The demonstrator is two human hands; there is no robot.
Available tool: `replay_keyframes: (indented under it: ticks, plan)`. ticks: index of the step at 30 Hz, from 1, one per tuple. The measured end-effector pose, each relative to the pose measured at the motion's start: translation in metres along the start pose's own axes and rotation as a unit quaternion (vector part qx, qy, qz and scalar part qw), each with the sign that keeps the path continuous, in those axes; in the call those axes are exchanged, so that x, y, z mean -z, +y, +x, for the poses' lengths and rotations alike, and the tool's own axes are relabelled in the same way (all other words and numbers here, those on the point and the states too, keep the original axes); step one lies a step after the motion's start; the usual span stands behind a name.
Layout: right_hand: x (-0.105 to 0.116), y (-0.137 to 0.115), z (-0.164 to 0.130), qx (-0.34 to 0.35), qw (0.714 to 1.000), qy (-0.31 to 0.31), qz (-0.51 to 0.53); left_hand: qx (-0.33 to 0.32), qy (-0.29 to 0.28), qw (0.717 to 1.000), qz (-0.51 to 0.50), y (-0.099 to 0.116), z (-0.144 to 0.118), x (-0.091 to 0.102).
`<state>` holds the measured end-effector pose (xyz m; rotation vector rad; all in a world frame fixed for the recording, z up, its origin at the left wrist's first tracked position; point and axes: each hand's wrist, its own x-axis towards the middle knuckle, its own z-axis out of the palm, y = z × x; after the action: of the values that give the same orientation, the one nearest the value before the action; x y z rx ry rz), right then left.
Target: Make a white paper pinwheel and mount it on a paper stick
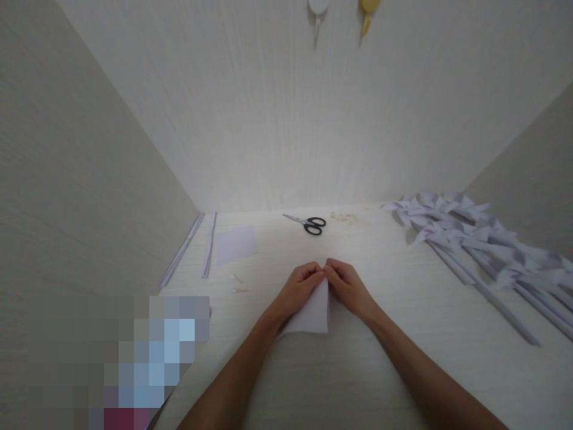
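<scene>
White paper sticks (209,245), long and thin, lie at the far left of the bench (425,310), beside the side wall (102,179) (a pixelated patch (156,352) covers the view below them). Just right of them rests a flat white sheet (236,243), with two small slim bits (240,291), too small to make out, nearer the person. Next comes the left hand (301,291), its grip pinched on the top of a folded paper (313,316), which is between the two forearms, near the middle of the bench. Beyond the hands lie black-handled scissors (308,224), blades pointing left. The right hand (348,288) meets the left at the paper's top corner, its grip closed on that same spot. Behind it are brownish specks (344,218); high above, white and yellow round-headed items (369,7) show against the back wall (250,119). At far right, white paper pinwheels (452,224) lie heaped, stems slanting toward the person.
</scene>
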<state>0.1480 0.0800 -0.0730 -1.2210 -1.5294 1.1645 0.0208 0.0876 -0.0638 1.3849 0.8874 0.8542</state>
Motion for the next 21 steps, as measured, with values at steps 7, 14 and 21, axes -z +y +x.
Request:
replay_keyframes:
  ticks: [7,14,21]
  plan:
    - [0.0008,0.0013,0.0027,-0.038,0.992,0.034,0.112,0.029,-0.022,0.999,-0.02,0.0003,-0.0031,0.0001]
    - [0.0014,0.005,0.0071,-0.045,0.976,0.041,0.208,0.026,0.014,1.0,-0.007,0.0016,-0.0036,-0.0036]
    - [0.0007,0.0017,0.0046,0.012,0.998,0.029,0.056,-0.015,0.007,0.999,0.036,-0.001,-0.0017,-0.0065]
